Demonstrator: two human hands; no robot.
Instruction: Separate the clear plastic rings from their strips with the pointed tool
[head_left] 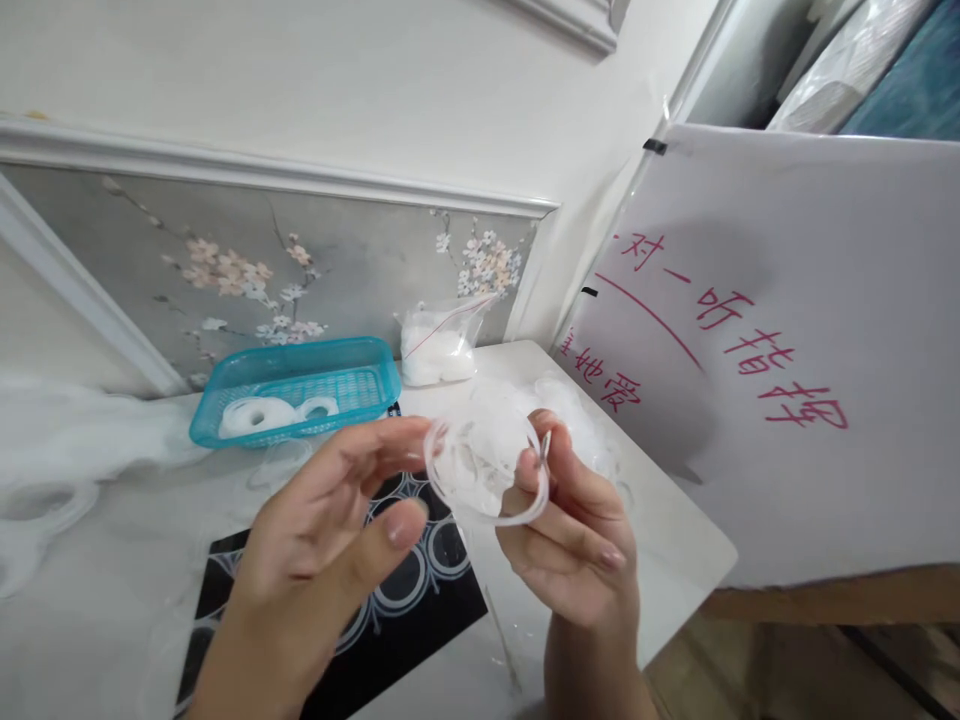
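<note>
Clear, thin plastic rings (448, 497) are bundled in a loop above the table. My right hand (574, 530) pinches the bundle at its right side between thumb and fingers. A small shiny tip (546, 446) shows at that pinch; what it belongs to I cannot make out. At the left of the loop is my left hand (322, 560), thumb and fingers apart. Its fingertips reach the loop's left edge, and whether they touch it is unclear. Beneath the hands lies a black sheet (420, 655) printed with pale circles.
A blue plastic basket (296, 352) holding white rolls (259, 415) stands against the wall. Beside it is a zip bag (439, 350) with white contents. Clear plastic (577, 425) lies behind my right hand, and white rolled material (45, 490) at left. A whiteboard (810, 480) with red writing borders the table's right.
</note>
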